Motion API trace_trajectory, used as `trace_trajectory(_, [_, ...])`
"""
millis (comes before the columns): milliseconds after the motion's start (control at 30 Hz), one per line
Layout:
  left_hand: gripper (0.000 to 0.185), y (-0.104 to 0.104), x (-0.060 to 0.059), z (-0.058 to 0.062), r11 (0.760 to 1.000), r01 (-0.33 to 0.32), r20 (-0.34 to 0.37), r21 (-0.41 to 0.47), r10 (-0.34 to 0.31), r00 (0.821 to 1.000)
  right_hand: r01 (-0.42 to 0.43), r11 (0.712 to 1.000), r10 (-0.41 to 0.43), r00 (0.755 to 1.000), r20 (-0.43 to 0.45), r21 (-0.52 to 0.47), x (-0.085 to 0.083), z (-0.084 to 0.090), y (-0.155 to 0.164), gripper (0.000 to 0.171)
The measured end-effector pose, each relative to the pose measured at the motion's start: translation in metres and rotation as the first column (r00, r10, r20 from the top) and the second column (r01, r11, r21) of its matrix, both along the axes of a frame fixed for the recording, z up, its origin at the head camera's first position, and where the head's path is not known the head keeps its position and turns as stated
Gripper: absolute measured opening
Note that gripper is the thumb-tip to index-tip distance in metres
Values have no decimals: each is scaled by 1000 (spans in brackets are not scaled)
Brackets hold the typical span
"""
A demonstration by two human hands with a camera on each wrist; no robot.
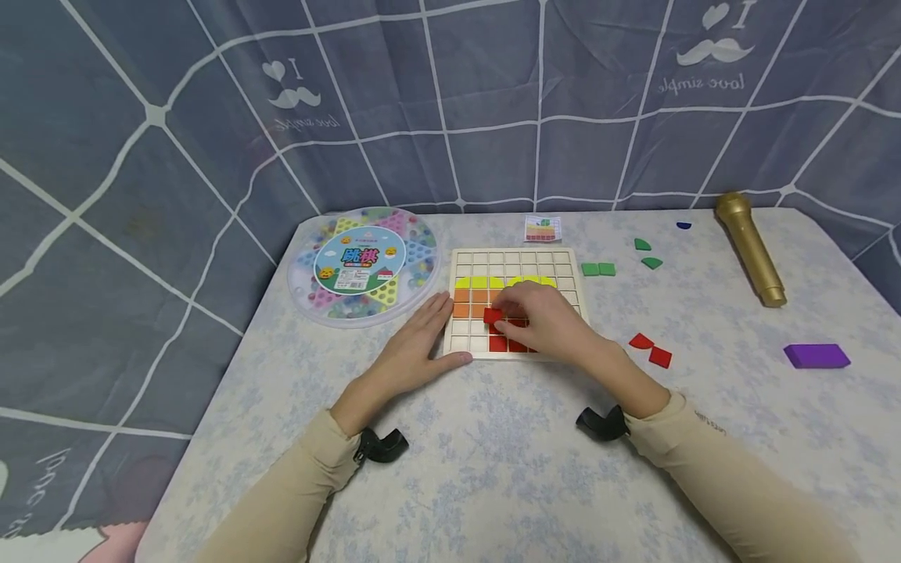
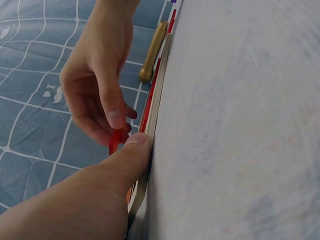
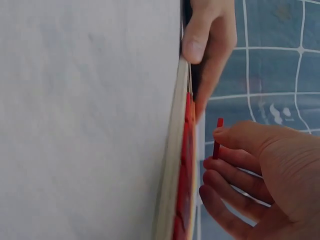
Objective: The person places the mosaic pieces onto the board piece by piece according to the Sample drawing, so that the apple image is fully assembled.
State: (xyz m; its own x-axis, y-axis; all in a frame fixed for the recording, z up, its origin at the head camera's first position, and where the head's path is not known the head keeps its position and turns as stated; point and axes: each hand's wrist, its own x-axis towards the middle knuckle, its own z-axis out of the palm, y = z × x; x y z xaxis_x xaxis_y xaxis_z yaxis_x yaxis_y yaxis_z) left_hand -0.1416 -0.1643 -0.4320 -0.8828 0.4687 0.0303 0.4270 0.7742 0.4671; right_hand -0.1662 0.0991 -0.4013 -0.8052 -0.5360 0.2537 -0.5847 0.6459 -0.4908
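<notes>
The right hand [image 1: 545, 320] pinched a small red square tile [image 1: 493, 315] just above the square wooden grid board [image 1: 468, 346]. The left hand [image 1: 417, 344], fingers straight, pressed flat against the board's left edge, thumb at its near corner.

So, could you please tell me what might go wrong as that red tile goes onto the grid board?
1. The right hand pinches the red tile only by its edges, so it could slip from the grip.
2. Placed red tiles lie just below; a lowered finger might knock them.
3. The left hand steadies only the grid board's left edge, so it could shift.
</notes>
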Motion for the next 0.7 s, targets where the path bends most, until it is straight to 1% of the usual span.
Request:
trace_trajectory(167, [99,2,-1,-1,1000,-4,2,-4,4,1000,-39,999,38,999,-7,-27,2,-7,-3,19])
trace_trajectory(300, [99,1,-1,-2,1000,-10,5,-4,10,1000,-57,997,57,998,-6,-47,3,-9,-5,16])
trace_trajectory(533, [99,1,-1,-1,1000,-13,7,-4,13,1000,-31,999,29,999,-43,-29,5,-12,-11,18])
trace_trajectory(700, [99,0,-1,-2,1000,-12,2,-9,12,1000,-23,1000,21,997,-79,-20,4,-14,-14,15])
